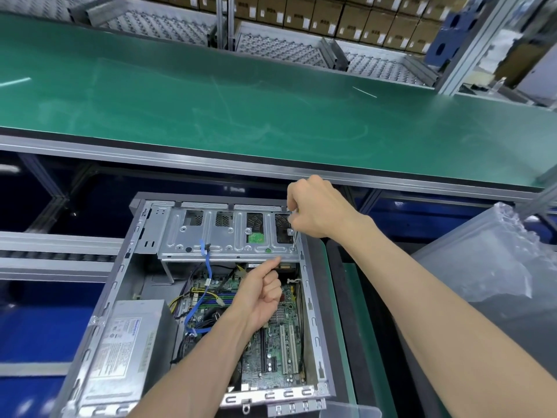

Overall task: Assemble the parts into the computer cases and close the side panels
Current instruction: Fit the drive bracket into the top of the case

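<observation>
The computer case [187,297] lies on its side with its open face up, set below and in front of the green table [271,116] that runs across the far part of the view. Inside, the motherboard [271,342] sits on the case floor, the power supply [126,351] fills the near left corner, and a blue data cable [202,285] with other wiring trails across the board. The metal drive cage [229,233] spans the far end of the case. No side panel covers the case, so closing it is still to do, and the cage fastening looks to be the step in hand.

The right hand [319,206] reaches over the far right corner of the cage, its grip clenched round a screwdriver [294,236] whose shaft points down, tip at a screw point on the cage's right edge. The left hand [259,294] comes in from the near side over the motherboard, fingers curled into the palm and holding nothing that shows, the thumb extended up against the cage's front lip, apparently steadying it.

Crumpled clear plastic wrap [488,260] lies to the right of the case.
</observation>
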